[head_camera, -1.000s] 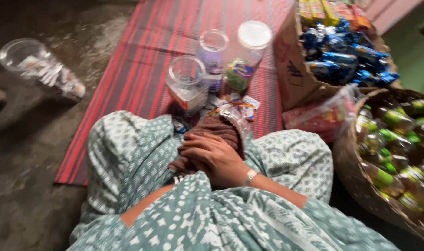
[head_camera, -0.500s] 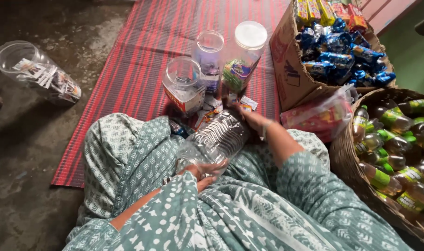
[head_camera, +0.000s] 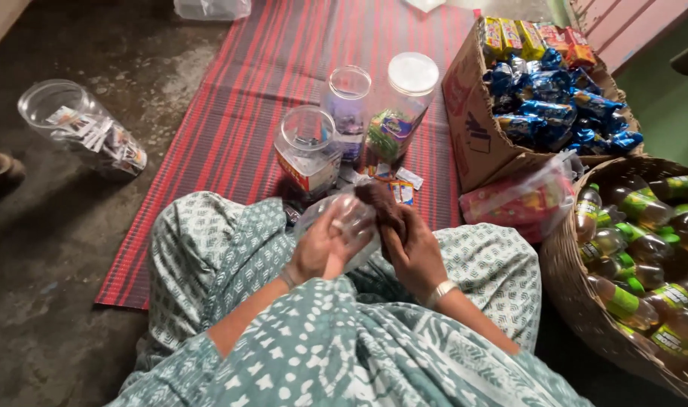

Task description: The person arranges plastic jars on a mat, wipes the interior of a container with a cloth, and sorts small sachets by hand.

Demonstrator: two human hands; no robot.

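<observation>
A clear plastic jar (head_camera: 342, 226) is held over the lap, lying on its side, with the left hand (head_camera: 321, 249) wrapped around its near end. A dark brown cloth (head_camera: 385, 211) is gripped in the closed right hand (head_camera: 415, 252) and pressed against the jar's far end (whether the cloth goes inside the jar cannot be told). A pale bangle (head_camera: 439, 292) is worn on the right wrist.

The person is seated cross-legged in green patterned clothing at the edge of a red striped mat (head_camera: 231, 98). On the mat just beyond the hands, three more jars are stood upright: an open one (head_camera: 307, 151) with red packets in it, a second open one (head_camera: 348, 105) behind it, and a white-lidded one (head_camera: 401, 102) with green wrappers inside. Small sachets (head_camera: 401, 185) are scattered at their feet.

To the right, a cardboard box (head_camera: 472, 128) is filled with blue and yellow snack packets, a pink bag (head_camera: 517, 203) is propped against it, and a wicker basket (head_camera: 577, 301) is loaded with green-capped bottles. Well apart on the bare floor at the left, another jar (head_camera: 80, 128) is lying on its side with sachets in it.
</observation>
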